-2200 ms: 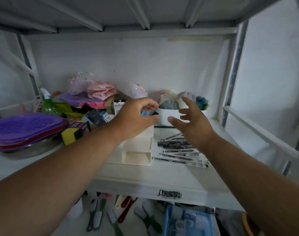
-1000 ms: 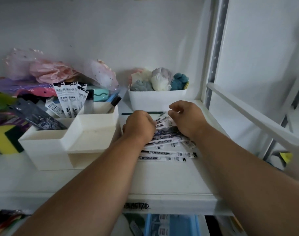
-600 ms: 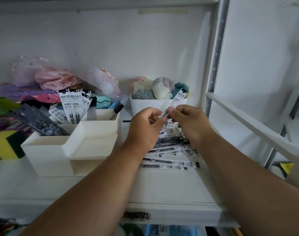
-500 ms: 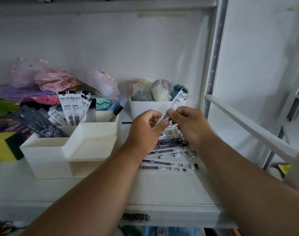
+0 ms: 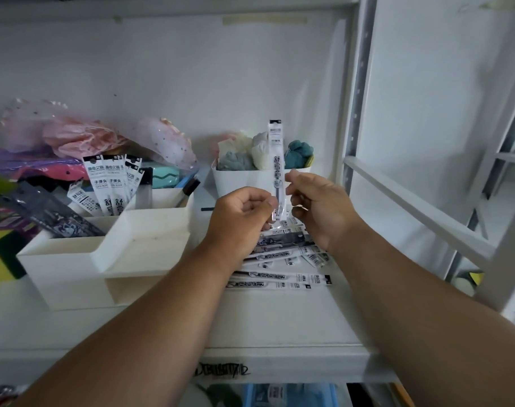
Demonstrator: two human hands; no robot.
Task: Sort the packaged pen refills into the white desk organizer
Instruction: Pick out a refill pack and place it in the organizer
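One packaged pen refill (image 5: 276, 154), a narrow clear sleeve with a white label, stands upright between my hands. My left hand (image 5: 241, 215) pinches its lower end, and my right hand (image 5: 318, 207) pinches its edge a little higher. Beneath them a loose pile of packaged refills (image 5: 279, 268) lies flat on the white shelf. The white desk organizer (image 5: 103, 257) stands to the left, with several refill packs (image 5: 111, 186) standing upright in its back compartments. Its front tray compartment holds nothing.
A white bin (image 5: 244, 180) of cloth balls stands behind my hands. Dark packets (image 5: 50, 212), pink mesh bags (image 5: 83, 139) and a yellow sponge (image 5: 0, 257) crowd the left. A metal upright (image 5: 359, 83) and sloping rail (image 5: 412, 207) bound the right. The shelf's front edge (image 5: 221, 368) is close.
Both hands dug into the pile, then lifted one refill pack out of it. The pack has swung from tilted right to upright.
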